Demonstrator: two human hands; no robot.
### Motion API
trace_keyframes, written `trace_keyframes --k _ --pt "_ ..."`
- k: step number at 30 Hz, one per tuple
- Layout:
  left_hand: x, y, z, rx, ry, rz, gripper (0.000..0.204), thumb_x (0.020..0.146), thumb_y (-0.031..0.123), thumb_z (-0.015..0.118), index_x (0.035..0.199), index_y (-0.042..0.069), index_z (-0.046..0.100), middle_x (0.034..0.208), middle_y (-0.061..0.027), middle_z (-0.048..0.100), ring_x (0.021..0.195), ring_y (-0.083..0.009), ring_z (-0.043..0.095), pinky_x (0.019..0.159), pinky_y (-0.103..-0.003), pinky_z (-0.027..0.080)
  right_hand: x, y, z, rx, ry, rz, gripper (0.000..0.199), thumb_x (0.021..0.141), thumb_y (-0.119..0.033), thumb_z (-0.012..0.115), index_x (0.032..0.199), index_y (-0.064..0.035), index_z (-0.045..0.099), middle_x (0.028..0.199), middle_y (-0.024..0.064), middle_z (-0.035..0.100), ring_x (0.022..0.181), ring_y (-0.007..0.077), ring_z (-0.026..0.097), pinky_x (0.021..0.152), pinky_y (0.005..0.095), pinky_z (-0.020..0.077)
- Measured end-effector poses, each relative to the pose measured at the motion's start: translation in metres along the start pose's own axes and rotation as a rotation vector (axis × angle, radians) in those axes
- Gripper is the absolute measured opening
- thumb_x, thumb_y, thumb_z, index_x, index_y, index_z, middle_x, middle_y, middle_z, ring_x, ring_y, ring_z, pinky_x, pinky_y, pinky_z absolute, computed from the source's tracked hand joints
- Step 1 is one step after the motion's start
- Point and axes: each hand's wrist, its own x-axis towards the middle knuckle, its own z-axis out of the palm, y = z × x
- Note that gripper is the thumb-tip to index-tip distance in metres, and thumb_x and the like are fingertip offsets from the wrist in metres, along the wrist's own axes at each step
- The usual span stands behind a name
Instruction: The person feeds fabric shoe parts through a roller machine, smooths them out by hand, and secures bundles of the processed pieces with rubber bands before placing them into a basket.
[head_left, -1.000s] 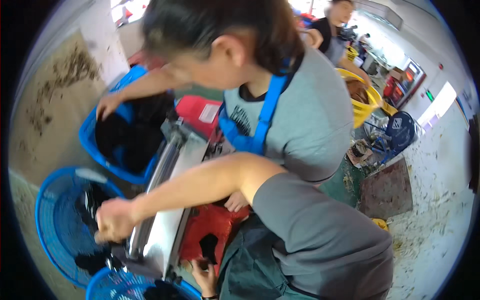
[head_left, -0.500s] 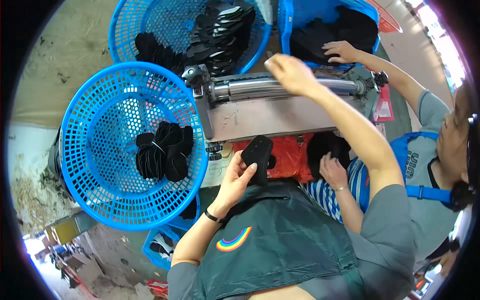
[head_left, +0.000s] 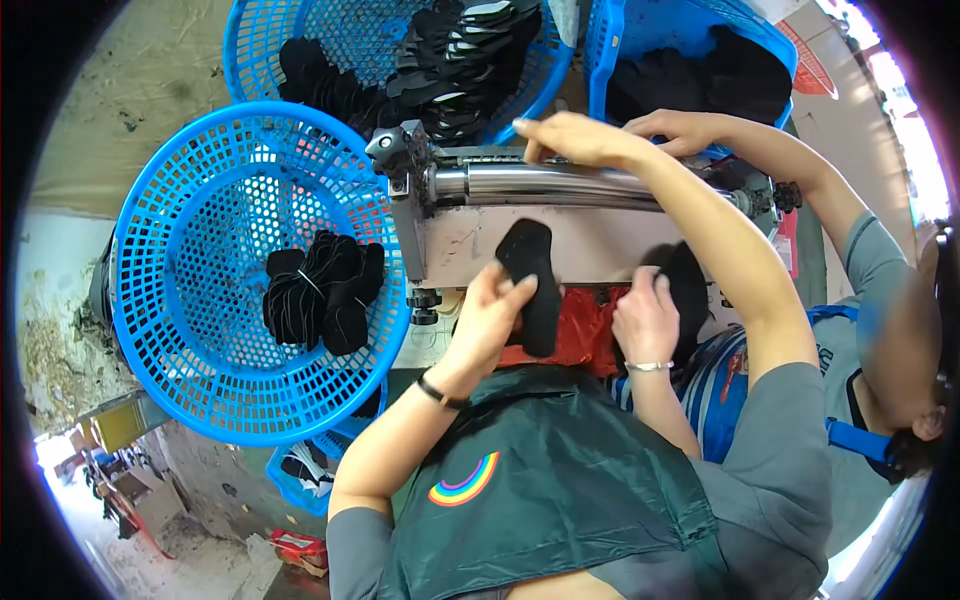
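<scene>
My left hand (head_left: 490, 318), with a dark band at its wrist, pinches a flat black cut-out piece (head_left: 535, 285) between thumb and fingers. It is held upright in front of the roller machine (head_left: 560, 186). Over the metal roller hovers my right hand (head_left: 578, 138), its fingers apart and bent, with nothing visible in them. Beside my left hand a co-worker's braceleted hand (head_left: 645, 315) holds another black piece (head_left: 687, 285). The co-worker's other hand (head_left: 680, 130) is behind my right forearm, by a blue basket; its fingers are partly hidden.
A round blue basket (head_left: 135, 300) at left contains a tied bundle of black pieces (head_left: 325, 292). Behind the machine, another blue basket (head_left: 238, 75) has stacked black pieces, and a blue crate (head_left: 600, 70) has more. Red plastic (head_left: 575, 325) lies under the machine's front edge.
My left hand has lifted the black piece and turned its face. My right hand's fingers have bent over the roller. The co-worker's braceleted hand has risen with a black piece; the other has shifted nearer the roller.
</scene>
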Motion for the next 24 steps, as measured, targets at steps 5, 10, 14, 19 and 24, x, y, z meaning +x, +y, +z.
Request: trace_keyframes --k 5,10,14,19,24 --pt "0.019 0.027 0.017 -0.113 0.072 0.073 0.031 0.097 0.008 0.059 0.123 -0.007 0.052 0.098 -0.0148 0.07 0.09 -0.0207 0.071 0.077 -0.028 0.06 0.011 -0.015 0.003 -0.025 -0.169 0.076 0.057 0.1 -0.051 0.046 0.074 -0.0027 0.058 0.065 0.0056 0.045 0.064 0.0165 0.041 0.066 0.0326 0.0387" --pt "-0.032 0.007 -0.01 0.032 -0.124 0.0 0.032 0.099 0.01 0.058 0.129 -0.002 0.051 0.111 -0.017 0.068 0.097 -0.0222 0.07 0.083 -0.033 0.06 0.024 -0.008 -0.024 -0.126 0.23 -0.115 0.049 0.076 -0.009 0.065 0.123 0.0042 0.057 0.114 0.0197 0.066 0.106 0.0268 0.063 0.091 0.0361 0.05" --pt "-0.064 -0.007 -0.046 0.036 -0.013 -0.039 0.031 0.1 0.011 0.057 0.128 -0.002 0.052 0.113 -0.0156 0.068 0.099 -0.0216 0.069 0.084 -0.032 0.059 0.045 -0.042 -0.066 -0.241 0.283 -0.426 0.033 0.074 -0.005 0.062 0.105 0.0035 0.068 0.097 0.0154 0.071 0.09 0.021 0.066 0.084 0.0324 0.0512" --pt "-0.087 -0.021 -0.068 -0.01 0.217 0.012 0.03 0.099 0.012 0.058 0.125 -0.003 0.054 0.111 -0.0152 0.068 0.099 -0.021 0.068 0.085 -0.033 0.058 0.096 -0.093 -0.136 0.241 0.916 -0.529 0.017 0.085 -0.011 0.068 0.091 0.0053 0.069 0.078 0.0082 0.069 0.066 0.0136 0.064 0.061 0.0265 0.0516" --pt "-0.104 -0.039 -0.074 -0.1 0.339 -0.012 0.028 0.099 0.009 0.058 0.123 -0.004 0.055 0.111 -0.0149 0.068 0.1 -0.0209 0.068 0.085 -0.033 0.057 0.14 -0.093 -0.118 0.576 0.901 0.023 0.024 0.09 -0.012 0.064 0.097 0.0103 0.064 0.094 0.0133 0.068 0.082 0.0235 0.074 0.061 0.0308 0.0539"
